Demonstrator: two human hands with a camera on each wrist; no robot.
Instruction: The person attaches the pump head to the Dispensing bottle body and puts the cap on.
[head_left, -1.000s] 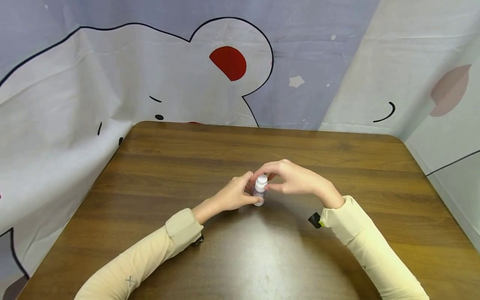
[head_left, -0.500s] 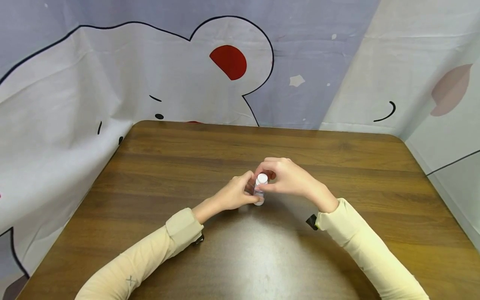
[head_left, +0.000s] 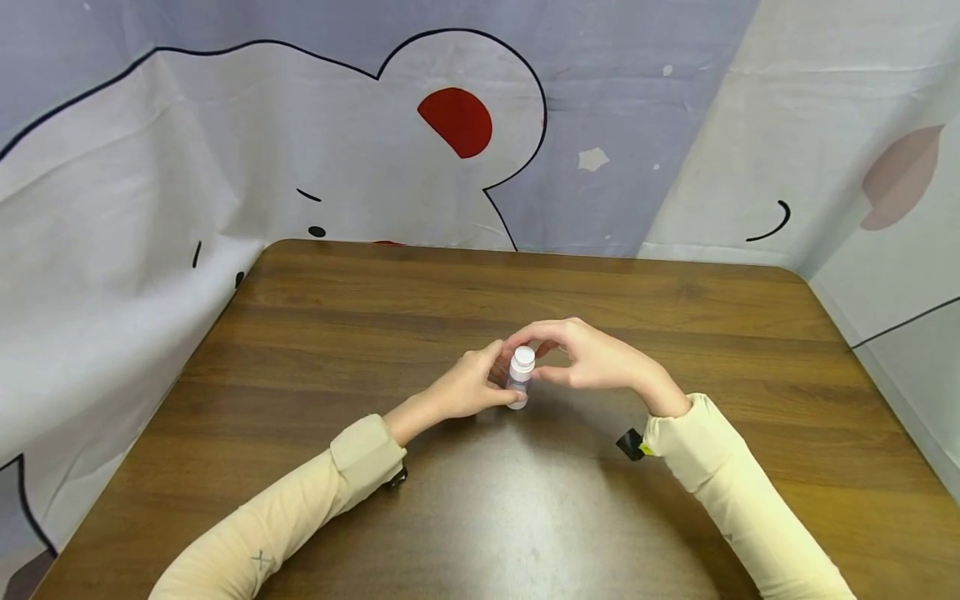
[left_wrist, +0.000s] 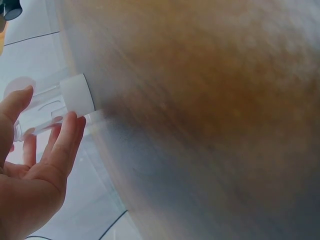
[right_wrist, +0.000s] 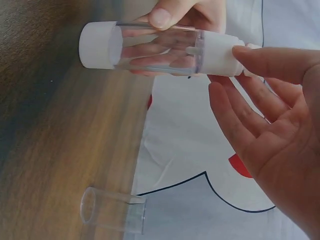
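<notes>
A slim clear pump bottle [head_left: 522, 360] with a white top stands upright between both hands, over the middle of the table. My left hand [head_left: 472, 385] holds its clear body, thumb on the near side, with fingers showing through the plastic in the right wrist view. In that view the white base [right_wrist: 96, 45] is close to the tabletop. My right hand [head_left: 596, 357] arches over the top from the right; its thumb lies at the white collar [right_wrist: 218, 53] and the fingers curve round the far side. In the left wrist view the bottle's white base [left_wrist: 76, 94] shows beyond the fingertips.
A clear cylindrical cap [right_wrist: 112, 210] stands on the wooden table [head_left: 420, 292], seen in the right wrist view. A printed curtain [head_left: 337, 150] hangs behind the table and along its sides.
My right hand's fingers closed in around the bottle's top half a second ago and have since spread wider, the wrist shifting slightly right. The left hand and bottle stay nearly in place.
</notes>
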